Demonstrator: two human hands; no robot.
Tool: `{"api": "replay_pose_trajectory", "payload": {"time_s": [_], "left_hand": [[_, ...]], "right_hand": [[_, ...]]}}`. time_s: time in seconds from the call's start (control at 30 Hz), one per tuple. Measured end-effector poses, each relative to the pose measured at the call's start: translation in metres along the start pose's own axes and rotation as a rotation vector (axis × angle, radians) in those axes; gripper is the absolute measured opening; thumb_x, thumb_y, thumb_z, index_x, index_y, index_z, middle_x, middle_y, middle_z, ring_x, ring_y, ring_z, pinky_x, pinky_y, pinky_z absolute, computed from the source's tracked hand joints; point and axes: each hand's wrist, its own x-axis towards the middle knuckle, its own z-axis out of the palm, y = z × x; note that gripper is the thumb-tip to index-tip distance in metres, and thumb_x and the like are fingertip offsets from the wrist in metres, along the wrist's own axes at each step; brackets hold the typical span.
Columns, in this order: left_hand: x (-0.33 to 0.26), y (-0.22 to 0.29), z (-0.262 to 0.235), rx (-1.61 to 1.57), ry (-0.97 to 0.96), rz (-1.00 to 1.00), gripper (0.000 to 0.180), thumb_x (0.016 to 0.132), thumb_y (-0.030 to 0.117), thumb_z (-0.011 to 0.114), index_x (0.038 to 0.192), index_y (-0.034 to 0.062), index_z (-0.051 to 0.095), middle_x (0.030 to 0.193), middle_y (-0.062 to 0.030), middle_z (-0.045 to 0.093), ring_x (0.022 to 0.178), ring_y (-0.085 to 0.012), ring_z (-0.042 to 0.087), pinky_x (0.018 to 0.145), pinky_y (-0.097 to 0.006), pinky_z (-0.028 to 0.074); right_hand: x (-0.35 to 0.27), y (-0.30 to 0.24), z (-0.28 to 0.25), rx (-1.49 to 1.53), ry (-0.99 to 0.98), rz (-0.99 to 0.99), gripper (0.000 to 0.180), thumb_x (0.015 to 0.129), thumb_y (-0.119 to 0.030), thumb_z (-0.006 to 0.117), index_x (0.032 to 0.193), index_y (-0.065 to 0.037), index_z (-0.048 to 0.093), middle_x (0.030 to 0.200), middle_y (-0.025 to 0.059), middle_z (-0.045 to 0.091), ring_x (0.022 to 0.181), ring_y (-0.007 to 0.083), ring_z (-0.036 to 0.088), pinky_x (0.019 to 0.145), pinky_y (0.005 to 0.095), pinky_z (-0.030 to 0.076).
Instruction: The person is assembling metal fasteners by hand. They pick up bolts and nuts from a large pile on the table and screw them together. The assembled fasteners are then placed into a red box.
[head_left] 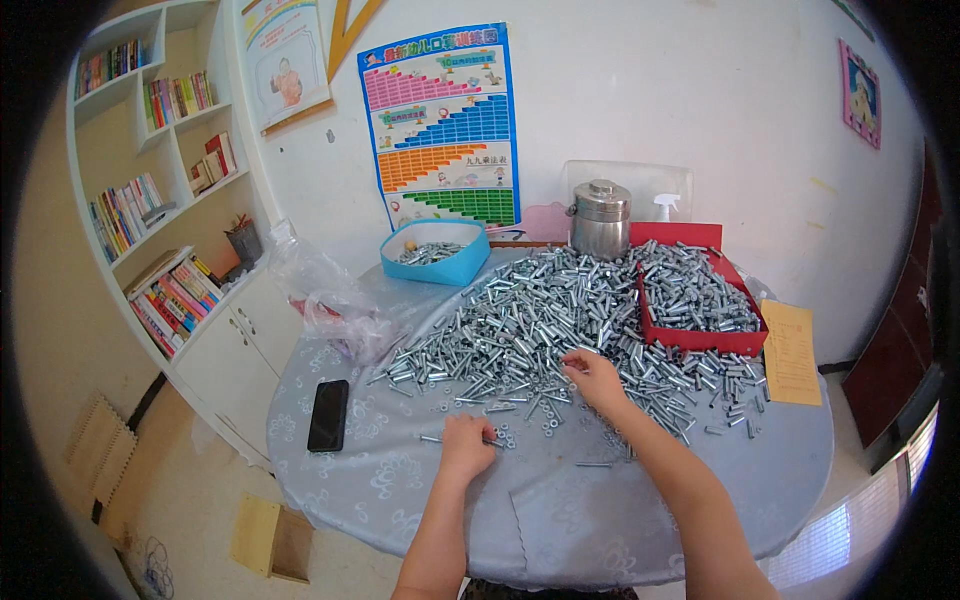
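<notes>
A large heap of silvery metal bolts and sleeves covers the back and middle of the table. My left hand is closed near the front edge of the heap, with a long bolt sticking out from its left side. Small nuts or washers lie just right of that hand. Farther forward and to the right, my right hand reaches the heap's near side, its thumb and fingers pinched together. Whatever sits between those fingertips is too small to make out. One loose bolt rests on the cloth between my forearms.
A red box full of metal pieces stands back right, beside a yellow paper sheet. Behind the heap are a steel canister and a blue bin holding more pieces. A black phone and plastic bags lie left.
</notes>
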Motion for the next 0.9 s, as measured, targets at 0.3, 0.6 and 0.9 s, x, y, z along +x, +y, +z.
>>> {"api": "replay_pose_trajectory", "payload": {"time_s": [0.3,0.6,0.9], "left_hand": [[0.003,-0.002,0.000,-0.004,-0.126,0.086,0.011,0.065,0.001,0.061,0.073,0.0081,0.060,0.080,-0.0083,0.058,0.083,-0.0293,0.050,0.073,-0.038,0.041],[0.001,0.010,-0.001,-0.079,-0.144,0.117,0.014,0.073,0.001,0.058,0.087,0.0031,0.055,0.083,-0.0115,0.057,0.082,-0.0298,0.051,0.072,-0.038,0.042],[0.013,0.019,0.003,-1.079,0.130,-0.142,0.020,0.083,0.000,0.053,0.103,0.0027,0.052,0.077,-0.0037,0.054,0.072,-0.0123,0.055,0.064,-0.024,0.046]], "right_hand": [[-0.047,-0.030,-0.029,0.791,-0.244,0.414,0.031,0.089,-0.017,0.052,0.118,-0.008,0.051,0.102,0.0012,0.059,0.086,0.0105,0.058,0.072,0.0222,0.047],[-0.053,-0.027,-0.027,0.800,-0.261,0.422,0.031,0.087,-0.018,0.055,0.116,-0.008,0.052,0.100,0.0018,0.059,0.090,0.0124,0.059,0.074,0.0256,0.048],[-0.061,-0.041,-0.014,0.828,-0.303,0.360,0.020,0.082,-0.008,0.059,0.102,-0.004,0.054,0.096,0.0050,0.060,0.089,0.0142,0.059,0.074,0.0263,0.049]]}}
